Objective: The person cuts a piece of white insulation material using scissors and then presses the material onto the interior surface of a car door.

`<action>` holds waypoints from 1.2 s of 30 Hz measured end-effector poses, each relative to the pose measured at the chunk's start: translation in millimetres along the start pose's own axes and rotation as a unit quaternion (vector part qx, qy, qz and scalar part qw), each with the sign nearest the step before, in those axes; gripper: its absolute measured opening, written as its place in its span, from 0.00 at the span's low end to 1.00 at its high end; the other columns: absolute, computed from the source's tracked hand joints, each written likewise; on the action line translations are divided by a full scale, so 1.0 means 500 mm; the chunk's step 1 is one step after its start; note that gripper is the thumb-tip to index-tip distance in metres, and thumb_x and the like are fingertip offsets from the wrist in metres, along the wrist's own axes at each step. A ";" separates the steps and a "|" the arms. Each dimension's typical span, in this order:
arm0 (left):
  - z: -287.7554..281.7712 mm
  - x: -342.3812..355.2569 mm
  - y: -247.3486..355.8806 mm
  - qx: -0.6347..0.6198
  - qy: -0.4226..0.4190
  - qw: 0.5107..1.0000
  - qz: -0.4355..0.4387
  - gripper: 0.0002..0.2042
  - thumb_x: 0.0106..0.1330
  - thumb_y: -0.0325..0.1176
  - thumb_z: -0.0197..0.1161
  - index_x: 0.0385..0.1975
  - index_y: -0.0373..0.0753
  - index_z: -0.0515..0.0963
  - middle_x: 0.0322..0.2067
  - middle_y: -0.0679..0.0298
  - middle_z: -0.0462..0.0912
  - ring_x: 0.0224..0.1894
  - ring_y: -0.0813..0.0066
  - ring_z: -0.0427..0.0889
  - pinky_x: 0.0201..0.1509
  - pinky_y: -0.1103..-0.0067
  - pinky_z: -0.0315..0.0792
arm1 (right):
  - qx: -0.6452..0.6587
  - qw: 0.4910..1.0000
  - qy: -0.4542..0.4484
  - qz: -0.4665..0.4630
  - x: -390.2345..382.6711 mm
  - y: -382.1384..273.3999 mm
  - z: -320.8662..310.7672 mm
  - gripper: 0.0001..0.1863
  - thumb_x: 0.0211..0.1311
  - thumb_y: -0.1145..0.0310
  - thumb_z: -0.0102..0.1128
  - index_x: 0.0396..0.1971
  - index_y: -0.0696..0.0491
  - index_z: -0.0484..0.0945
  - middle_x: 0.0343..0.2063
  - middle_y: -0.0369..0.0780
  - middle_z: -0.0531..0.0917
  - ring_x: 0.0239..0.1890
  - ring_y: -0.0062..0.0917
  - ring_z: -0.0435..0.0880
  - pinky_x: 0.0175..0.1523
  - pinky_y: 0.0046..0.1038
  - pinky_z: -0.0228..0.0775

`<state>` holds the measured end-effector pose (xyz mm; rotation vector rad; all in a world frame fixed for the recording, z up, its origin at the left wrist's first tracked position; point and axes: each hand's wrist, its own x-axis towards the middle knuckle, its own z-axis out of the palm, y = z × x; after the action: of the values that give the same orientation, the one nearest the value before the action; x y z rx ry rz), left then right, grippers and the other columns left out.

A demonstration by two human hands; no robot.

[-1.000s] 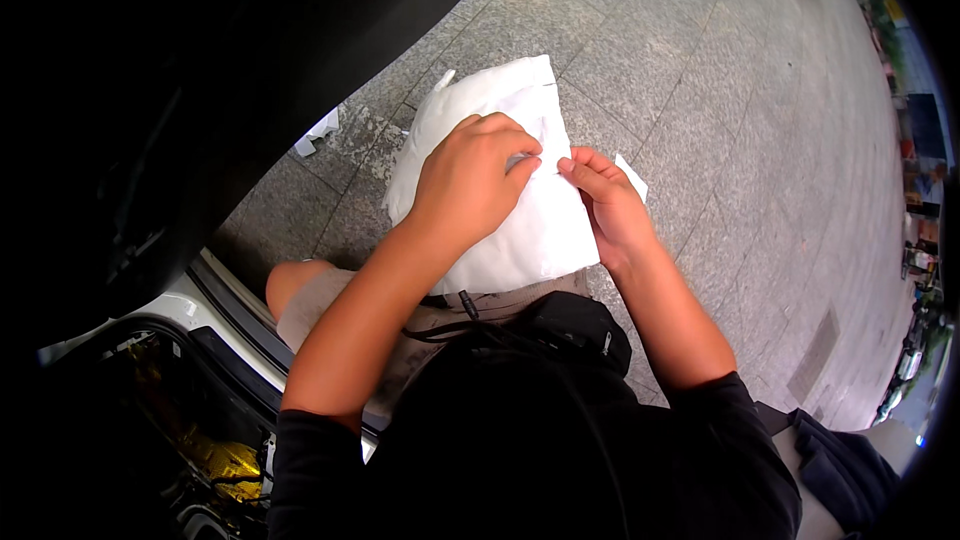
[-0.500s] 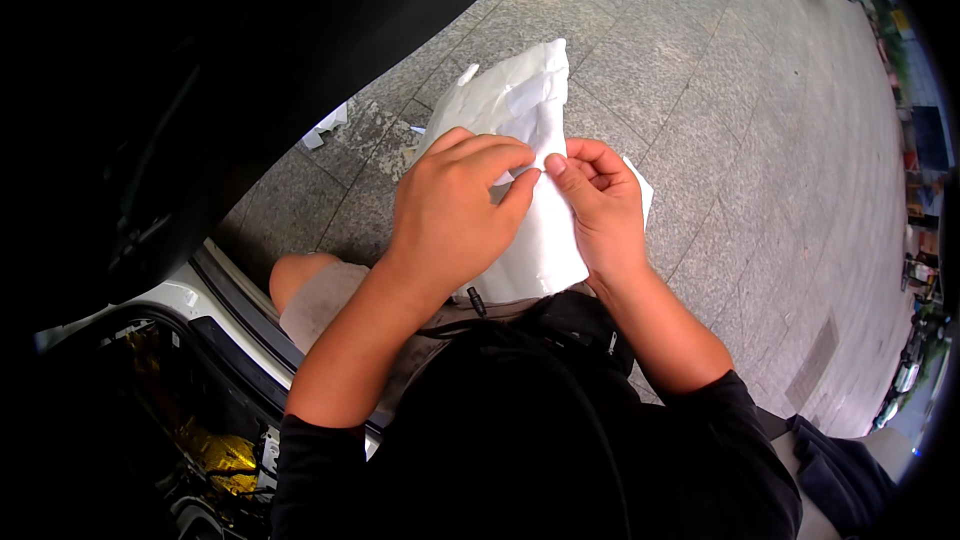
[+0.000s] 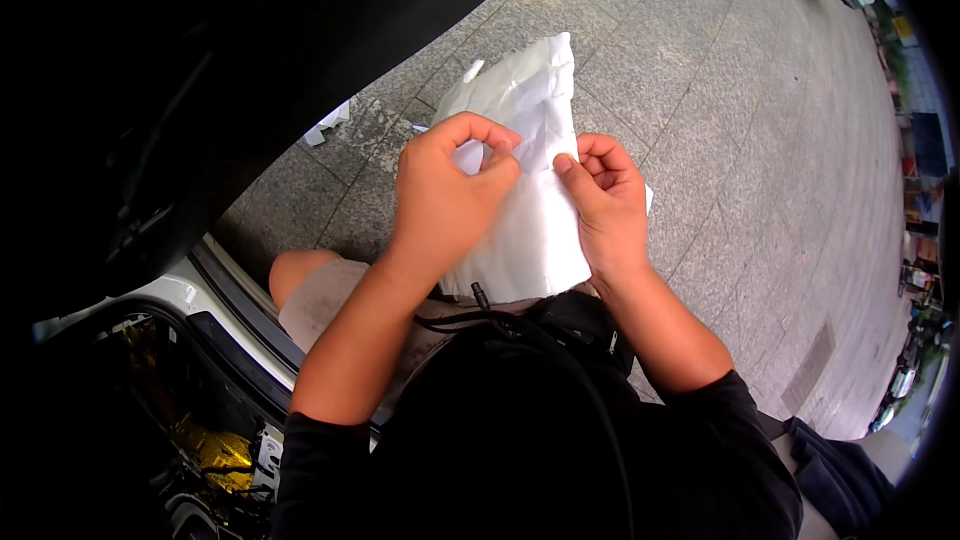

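A creased white padded sheet (image 3: 532, 240) rests over my lap, with a pale lilac inner layer (image 3: 537, 120) showing near its upper right. My left hand (image 3: 450, 190) is over the sheet, thumb and index finger curled into a pinch at that lilac layer; what sits between the fingertips is too small to make out. My right hand (image 3: 608, 200) grips the sheet's right edge, thumb on top and fingers curled behind it.
A black car door panel (image 3: 160, 100) spans the upper left, above a white door sill (image 3: 160, 295) and exposed interior with gold material (image 3: 220, 455). White scraps (image 3: 327, 122) lie on grey paving (image 3: 720, 190). A black pouch (image 3: 590, 325) is at my waist, dark cloth (image 3: 840, 475) at lower right.
The sheet's top has risen and folded, showing more lilac layer. My left fingertips have moved left, away from the right hand, and the thumb and index are now more tightly curled.
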<state>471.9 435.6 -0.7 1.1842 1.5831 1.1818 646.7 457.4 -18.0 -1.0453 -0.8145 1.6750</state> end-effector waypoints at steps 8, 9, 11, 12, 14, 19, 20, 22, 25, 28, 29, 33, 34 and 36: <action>0.018 -0.013 0.009 0.087 -0.005 0.990 0.108 0.08 0.62 0.32 0.72 0.35 0.35 0.86 0.34 0.55 0.89 0.38 0.58 0.89 0.44 0.69 0.80 | 0.008 1.000 -0.026 -0.007 -0.001 0.013 -0.017 0.06 0.71 0.81 0.65 0.44 0.59 0.79 0.40 0.40 0.88 0.40 0.17 0.86 0.48 0.20 0.80; 0.019 -0.013 0.005 0.091 0.001 0.989 0.113 0.08 0.62 0.33 0.73 0.35 0.35 0.86 0.34 0.55 0.89 0.38 0.58 0.89 0.44 0.69 0.80 | 0.014 1.000 -0.026 -0.010 -0.002 0.013 -0.014 0.06 0.71 0.81 0.65 0.44 0.59 0.79 0.40 0.40 0.88 0.40 0.17 0.86 0.48 0.20 0.80; 0.020 -0.014 0.003 0.094 0.005 0.988 0.119 0.08 0.62 0.32 0.73 0.34 0.35 0.86 0.35 0.55 0.89 0.39 0.57 0.89 0.44 0.69 0.79 | 0.008 1.000 -0.024 -0.013 -0.002 0.015 -0.011 0.06 0.70 0.80 0.65 0.44 0.59 0.79 0.40 0.40 0.88 0.40 0.17 0.86 0.48 0.20 0.80; 0.020 -0.014 0.004 0.092 0.003 0.989 0.120 0.07 0.62 0.31 0.72 0.34 0.34 0.86 0.35 0.55 0.89 0.39 0.57 0.89 0.44 0.69 0.79 | 0.005 1.000 -0.024 -0.015 -0.001 0.015 -0.011 0.06 0.70 0.80 0.65 0.44 0.59 0.79 0.39 0.39 0.88 0.40 0.17 0.86 0.48 0.20 0.80; 0.020 -0.013 0.009 0.082 -0.010 0.990 0.113 0.06 0.63 0.29 0.72 0.34 0.33 0.86 0.38 0.55 0.89 0.41 0.60 0.89 0.46 0.71 0.79 | -0.001 1.000 -0.019 -0.013 0.000 0.016 -0.013 0.06 0.70 0.80 0.65 0.44 0.59 0.79 0.39 0.40 0.88 0.39 0.17 0.86 0.47 0.20 0.80; 0.018 -0.010 0.011 0.038 -0.043 0.995 0.079 0.05 0.67 0.26 0.70 0.36 0.31 0.84 0.42 0.58 0.87 0.45 0.69 0.86 0.52 0.76 0.77 | -0.009 1.000 -0.019 -0.006 0.001 0.013 -0.014 0.06 0.70 0.80 0.65 0.44 0.59 0.79 0.39 0.40 0.88 0.39 0.17 0.86 0.47 0.20 0.80; 0.017 -0.006 -0.003 0.017 -0.044 0.995 0.090 0.05 0.68 0.27 0.69 0.37 0.32 0.83 0.41 0.59 0.86 0.44 0.68 0.86 0.51 0.75 0.77 | -0.006 1.000 -0.019 -0.004 0.003 0.015 -0.016 0.06 0.71 0.80 0.65 0.44 0.59 0.79 0.39 0.40 0.88 0.39 0.17 0.86 0.47 0.20 0.80; 0.017 0.005 -0.045 -0.026 -0.044 0.992 0.111 0.05 0.69 0.29 0.68 0.38 0.33 0.82 0.39 0.60 0.84 0.43 0.65 0.85 0.49 0.74 0.76 | -0.002 1.000 -0.019 0.002 0.003 0.015 -0.019 0.06 0.71 0.80 0.64 0.44 0.59 0.79 0.39 0.40 0.88 0.39 0.17 0.86 0.47 0.21 0.80; 0.008 0.013 -0.076 -0.029 -0.024 0.998 0.043 0.07 0.74 0.32 0.64 0.42 0.34 0.81 0.40 0.61 0.85 0.44 0.69 0.84 0.51 0.76 0.75 | 0.002 1.000 -0.015 0.013 0.003 0.012 -0.029 0.07 0.72 0.79 0.63 0.46 0.58 0.78 0.40 0.40 0.88 0.39 0.17 0.86 0.47 0.21 0.79; -0.012 0.029 -0.075 -0.063 -0.036 0.993 -0.093 0.10 0.78 0.36 0.59 0.45 0.36 0.81 0.42 0.61 0.85 0.45 0.72 0.83 0.52 0.75 0.75 | 0.011 1.000 -0.013 0.020 0.011 0.019 -0.058 0.08 0.73 0.78 0.62 0.48 0.58 0.78 0.41 0.39 0.88 0.40 0.18 0.87 0.48 0.22 0.79; -0.017 0.035 -0.082 -0.104 -0.031 0.988 -0.106 0.10 0.79 0.37 0.58 0.46 0.36 0.80 0.43 0.61 0.85 0.46 0.73 0.82 0.52 0.75 0.75 | 0.018 0.999 -0.013 0.023 0.013 0.022 -0.068 0.09 0.73 0.77 0.62 0.50 0.58 0.78 0.41 0.39 0.88 0.41 0.18 0.87 0.49 0.22 0.79; -0.020 0.053 -0.131 -0.283 0.043 0.948 -0.138 0.11 0.80 0.37 0.57 0.48 0.36 0.78 0.47 0.60 0.84 0.50 0.75 0.80 0.55 0.74 0.75 | -0.004 0.998 0.012 0.054 0.015 0.014 -0.081 0.20 0.71 0.78 0.55 0.62 0.59 0.75 0.50 0.42 0.86 0.49 0.24 0.86 0.56 0.29 0.79; -0.016 0.060 -0.136 -0.331 0.070 0.930 -0.140 0.10 0.80 0.36 0.56 0.49 0.35 0.77 0.47 0.60 0.83 0.51 0.74 0.80 0.56 0.74 0.75 | -0.007 0.998 0.027 0.058 0.013 0.010 -0.084 0.22 0.70 0.78 0.53 0.64 0.59 0.74 0.52 0.43 0.86 0.51 0.25 0.86 0.58 0.31 0.79; -0.018 0.076 -0.142 -0.410 0.091 0.897 -0.138 0.08 0.80 0.34 0.55 0.48 0.35 0.76 0.46 0.58 0.83 0.52 0.72 0.80 0.57 0.72 0.75 | -0.027 0.994 0.027 0.100 0.014 0.011 -0.114 0.29 0.64 0.79 0.48 0.67 0.60 0.72 0.56 0.46 0.84 0.54 0.30 0.85 0.61 0.34 0.79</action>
<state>439.7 461.9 -70.4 0.2959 1.1123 1.5625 695.6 464.7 -48.0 -1.2377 -0.7436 1.7913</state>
